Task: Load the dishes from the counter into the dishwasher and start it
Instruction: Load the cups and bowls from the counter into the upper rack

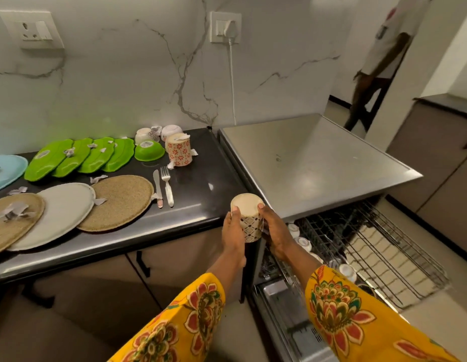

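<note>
I hold an upside-down patterned mug (249, 222) between both hands, just past the counter's right corner. My left hand (233, 232) grips its left side and my right hand (275, 232) its right side. To the right stands the open dishwasher, its upper rack (378, 246) pulled out with several small white cups (304, 242) along its left edge. On the black counter (198, 189) lie several green plates (80, 158), a green bowl (149, 150), a red-patterned mug (178, 150), white bowls (159, 133), a knife (157, 188) and a fork (167, 186).
Two woven placemats (120, 202), a grey plate (60, 212) and a light blue plate (5, 171) lie at the counter's left. A steel top (313, 163) covers the dishwasher. Its open door (284, 322) is low in front. A person (384, 61) stands in the far doorway.
</note>
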Demonstrator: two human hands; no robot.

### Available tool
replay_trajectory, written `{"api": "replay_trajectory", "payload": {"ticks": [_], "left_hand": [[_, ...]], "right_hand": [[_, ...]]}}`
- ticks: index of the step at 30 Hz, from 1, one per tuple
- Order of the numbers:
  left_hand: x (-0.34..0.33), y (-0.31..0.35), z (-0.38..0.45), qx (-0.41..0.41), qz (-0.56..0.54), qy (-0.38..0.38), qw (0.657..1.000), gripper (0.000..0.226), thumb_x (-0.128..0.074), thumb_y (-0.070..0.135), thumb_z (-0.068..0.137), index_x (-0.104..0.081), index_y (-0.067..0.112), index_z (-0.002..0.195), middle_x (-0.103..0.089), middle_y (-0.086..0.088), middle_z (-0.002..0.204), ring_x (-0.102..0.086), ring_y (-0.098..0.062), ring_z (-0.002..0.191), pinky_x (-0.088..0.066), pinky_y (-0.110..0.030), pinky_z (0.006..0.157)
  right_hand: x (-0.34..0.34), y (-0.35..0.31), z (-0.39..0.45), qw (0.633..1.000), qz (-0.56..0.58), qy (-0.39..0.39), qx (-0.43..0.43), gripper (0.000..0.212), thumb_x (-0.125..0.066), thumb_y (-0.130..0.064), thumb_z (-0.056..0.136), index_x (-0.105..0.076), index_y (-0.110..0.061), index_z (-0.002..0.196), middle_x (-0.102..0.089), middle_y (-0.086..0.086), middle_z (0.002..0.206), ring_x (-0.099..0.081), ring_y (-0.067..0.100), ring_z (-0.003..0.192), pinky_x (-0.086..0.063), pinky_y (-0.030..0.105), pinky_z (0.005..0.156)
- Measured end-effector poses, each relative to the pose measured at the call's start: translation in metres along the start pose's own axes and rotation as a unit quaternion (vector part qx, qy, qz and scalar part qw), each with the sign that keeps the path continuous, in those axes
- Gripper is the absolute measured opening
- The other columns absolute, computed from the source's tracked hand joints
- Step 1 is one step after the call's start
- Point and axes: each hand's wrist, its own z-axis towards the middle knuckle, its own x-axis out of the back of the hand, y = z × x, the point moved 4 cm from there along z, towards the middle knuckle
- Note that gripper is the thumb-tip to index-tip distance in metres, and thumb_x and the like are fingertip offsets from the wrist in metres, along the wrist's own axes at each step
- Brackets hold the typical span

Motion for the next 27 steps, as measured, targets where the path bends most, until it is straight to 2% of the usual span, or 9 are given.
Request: {"api": "replay_trajectory", "payload": {"ticks": [3,6,10,14,19,23,27], "left_hand": [[-0.016,-0.022,-0.008,0.021,-0.006,-0.008,1.000,0.043,-0.047,0.043,0.096,-0.050,0.017,0.129,-0.062,-0.013,0.117,-0.062,-0.024,0.103,-0.053,-0.042,0.088],[-0.033,-0.045,-0.013,0.037,-0.001,-0.014,0.999,0.044,-0.049,0.044,0.094,-0.049,0.018,0.130,-0.062,-0.013,0.118,-0.060,-0.029,0.109,-0.049,-0.052,0.094],[-0.060,-0.075,-0.022,0.051,0.018,-0.012,0.998,0.039,-0.047,0.043,0.096,-0.051,0.018,0.125,-0.063,-0.012,0.114,-0.060,-0.028,0.106,-0.049,-0.051,0.095],[-0.090,-0.103,-0.034,0.078,0.031,-0.012,0.996,0.036,-0.044,0.041,0.097,-0.049,0.019,0.124,-0.062,-0.010,0.112,-0.060,-0.025,0.101,-0.054,-0.042,0.086],[-0.124,-0.142,-0.040,0.113,0.028,0.004,0.993,0.038,-0.047,0.044,0.095,-0.050,0.019,0.125,-0.062,-0.014,0.117,-0.061,-0.029,0.104,-0.052,-0.049,0.091],[-0.145,-0.168,-0.044,0.134,0.019,0.038,0.990,0.037,-0.047,0.040,0.096,-0.050,0.016,0.125,-0.064,-0.012,0.112,-0.063,-0.024,0.094,-0.054,-0.036,0.075],[-0.160,-0.189,-0.045,0.160,0.020,0.057,0.985,0.035,-0.048,0.037,0.096,-0.050,0.015,0.124,-0.064,-0.011,0.109,-0.062,-0.021,0.086,-0.048,-0.028,0.062]], "right_hand": [[0.023,0.002,-0.016,1.000,0.023,0.019,-0.001,0.035,-0.042,-0.033,0.098,-0.054,-0.012,0.124,-0.063,0.011,0.111,-0.061,0.021,0.100,-0.052,0.034,0.083],[0.048,0.005,-0.030,0.998,0.041,0.033,-0.016,0.033,-0.040,-0.028,0.099,-0.052,-0.010,0.124,-0.062,0.009,0.103,-0.060,0.017,0.089,-0.049,0.027,0.069],[0.089,0.010,-0.042,0.997,0.037,0.052,-0.035,0.030,-0.040,-0.028,0.099,-0.052,-0.013,0.122,-0.061,0.005,0.100,-0.058,0.013,0.086,-0.048,0.026,0.069],[0.132,0.019,-0.050,0.995,0.041,0.064,-0.059,0.021,-0.041,-0.027,0.099,-0.053,-0.017,0.113,-0.061,0.004,0.099,-0.057,0.010,0.083,-0.046,0.023,0.066],[0.182,0.031,-0.054,0.993,0.024,0.075,-0.084,0.029,-0.042,-0.029,0.099,-0.054,-0.014,0.120,-0.062,0.002,0.094,-0.058,0.009,0.080,-0.046,0.018,0.056],[0.216,0.041,-0.051,0.992,0.023,0.068,-0.106,0.030,-0.042,-0.024,0.099,-0.053,-0.009,0.122,-0.059,0.005,0.093,-0.056,0.010,0.076,-0.047,0.013,0.048],[0.242,0.053,-0.044,0.990,0.005,0.070,-0.123,0.019,-0.045,-0.025,0.098,-0.054,-0.013,0.110,-0.060,0.001,0.092,-0.056,0.011,0.081,-0.046,0.022,0.065]]}}
